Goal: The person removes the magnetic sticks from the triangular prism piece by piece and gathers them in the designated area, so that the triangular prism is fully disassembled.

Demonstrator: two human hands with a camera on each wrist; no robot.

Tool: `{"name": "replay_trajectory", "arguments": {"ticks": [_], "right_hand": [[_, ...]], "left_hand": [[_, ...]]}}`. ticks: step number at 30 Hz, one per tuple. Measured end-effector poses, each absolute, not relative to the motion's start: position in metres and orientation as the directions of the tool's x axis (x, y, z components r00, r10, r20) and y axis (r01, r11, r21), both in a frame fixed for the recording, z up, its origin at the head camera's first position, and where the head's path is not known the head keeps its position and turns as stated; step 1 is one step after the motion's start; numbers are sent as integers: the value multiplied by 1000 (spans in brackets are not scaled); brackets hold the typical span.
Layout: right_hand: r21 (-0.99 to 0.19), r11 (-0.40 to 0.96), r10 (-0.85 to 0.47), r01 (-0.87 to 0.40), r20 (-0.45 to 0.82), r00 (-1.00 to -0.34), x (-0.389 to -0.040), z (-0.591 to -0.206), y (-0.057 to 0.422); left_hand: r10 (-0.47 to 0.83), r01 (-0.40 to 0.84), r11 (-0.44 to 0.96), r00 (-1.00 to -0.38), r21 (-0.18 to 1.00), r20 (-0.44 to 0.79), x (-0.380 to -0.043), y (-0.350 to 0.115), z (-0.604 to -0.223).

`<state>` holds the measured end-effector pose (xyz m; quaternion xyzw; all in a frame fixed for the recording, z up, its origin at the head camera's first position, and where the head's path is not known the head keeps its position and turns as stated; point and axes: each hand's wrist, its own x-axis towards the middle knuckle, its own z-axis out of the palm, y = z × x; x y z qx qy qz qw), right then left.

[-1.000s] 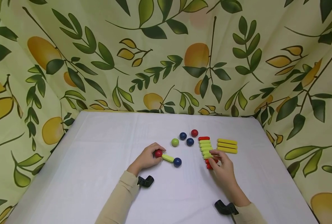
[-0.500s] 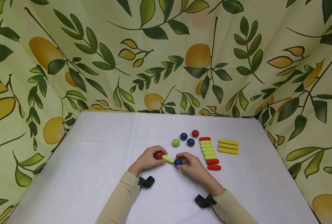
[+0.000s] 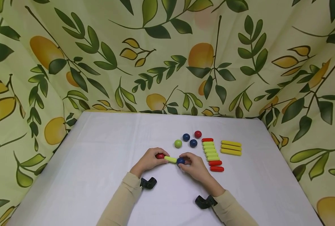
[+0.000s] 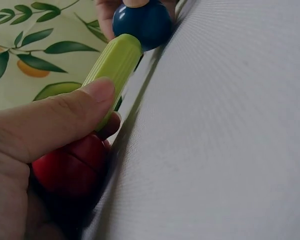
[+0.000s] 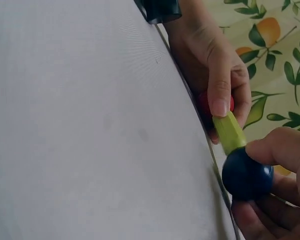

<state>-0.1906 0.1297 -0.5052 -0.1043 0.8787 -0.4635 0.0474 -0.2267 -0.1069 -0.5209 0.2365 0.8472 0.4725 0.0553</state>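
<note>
A yellow-green ribbed rod (image 4: 112,62) joins a red ball (image 4: 72,167) at one end and a dark blue ball (image 5: 247,175) at the other. My left hand (image 3: 150,160) pinches the rod close to the red ball, thumb on top; that ball sits within the hand, partly covered. On the other side, my right hand (image 3: 195,167) grips the blue ball between thumb and fingers. Just beyond the hands are a green ball (image 3: 178,143), a second red ball (image 3: 198,134) and two blue balls (image 3: 193,143).
Right of the right hand runs a column of short rods: several yellow-green ones (image 3: 210,150), a red rod (image 3: 207,140) at its far end and two red rods (image 3: 216,169) nearest me. Three longer yellow rods (image 3: 231,147) lie farther right. A patterned curtain (image 3: 167,62) hangs behind the white table (image 3: 108,135).
My right hand has left the column of rods, moved left and taken hold of the blue ball. My left hand now pinches the yellow-green rod, whose blue end has tilted slightly upward in view.
</note>
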Motion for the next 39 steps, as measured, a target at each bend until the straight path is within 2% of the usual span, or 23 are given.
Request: {"name": "replay_trajectory", "arguments": {"ticks": [6, 9, 13, 16, 20, 24, 28, 35, 39], "right_hand": [[-787, 609, -90, -101, 59, -994, -198, -495, 139], [-751, 640, -129, -162, 102, -986, -206, -493, 138], [-648, 719, -206, -253, 149, -967, -213, -495, 132], [-588, 762, -214, -271, 166, -963, -214, -497, 128], [-569, 775, -214, -276, 176, -961, -215, -497, 128], [-579, 762, -211, -288, 198, -957, -213, -496, 130], [-593, 731, -214, -339, 273, -938, -207, -494, 129], [-586, 610, -321, -534, 433, -842, -192, -496, 117], [-621, 572, -376, -536, 383, -844, -190, -502, 109]], "left_hand": [[433, 357, 457, -889, 815, 147, -226, -110, -522], [414, 323, 471, -903, 821, 117, -227, -111, -521], [430, 332, 476, -896, 815, 113, -227, -109, -523], [436, 330, 479, -894, 813, 106, -225, -107, -525], [431, 332, 484, -896, 810, 110, -225, -106, -525], [429, 345, 483, -894, 805, 125, -226, -106, -523], [423, 340, 486, -898, 805, 124, -226, -106, -522], [420, 346, 468, -897, 813, 140, -228, -107, -523], [440, 365, 431, -883, 825, 161, -229, -107, -523]]}}
